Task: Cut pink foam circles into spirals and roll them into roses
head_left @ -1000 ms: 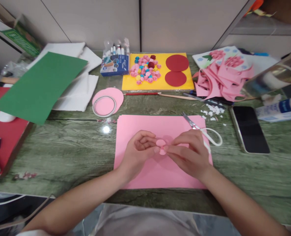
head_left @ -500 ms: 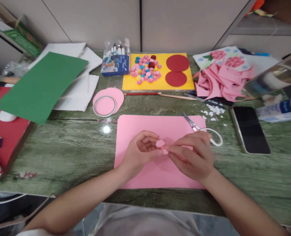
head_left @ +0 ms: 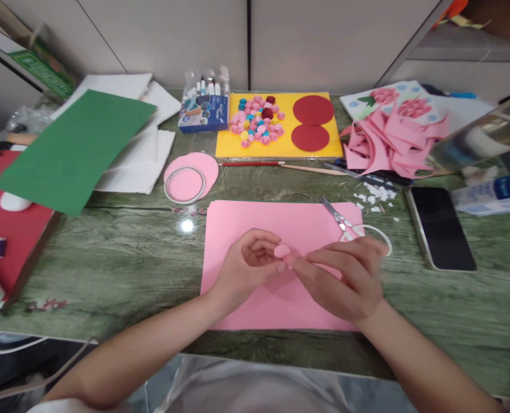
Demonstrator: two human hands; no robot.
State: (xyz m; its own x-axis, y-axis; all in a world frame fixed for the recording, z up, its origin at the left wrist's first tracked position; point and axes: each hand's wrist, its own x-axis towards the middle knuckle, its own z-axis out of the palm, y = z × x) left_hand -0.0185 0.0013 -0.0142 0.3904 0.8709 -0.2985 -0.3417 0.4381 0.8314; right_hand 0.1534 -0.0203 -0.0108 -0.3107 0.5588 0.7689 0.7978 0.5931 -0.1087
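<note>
My left hand (head_left: 246, 264) is closed in a pinch on a small pink coil of rolled paper strip (head_left: 281, 251), with a flat round top and a narrower part under it. From the right, my right hand (head_left: 343, 275) is closed at the coil's lower part, its thumb tip against it and the index finger slightly back from the thumb. Fingers hide much of the lower part. Both hands are above a stack of pink paper sheets (head_left: 237, 221). Scissors (head_left: 336, 215) with white handles lie on the stack's right side, partly behind my right hand.
Behind the stack are pink paper circles (head_left: 211, 169) under a ring, a yellow sheet (head_left: 224, 150) bearing small coloured rolls and red circles (head_left: 312, 110), and a marker box (head_left: 203, 113). Pink scraps (head_left: 392, 140) and a phone (head_left: 442, 226) lie right; a green sheet (head_left: 78, 149) lies left.
My right thumb has slid up against the coil, and the right fingers have drawn back and to the right. My left hand keeps its pinch. The view has shifted slightly.
</note>
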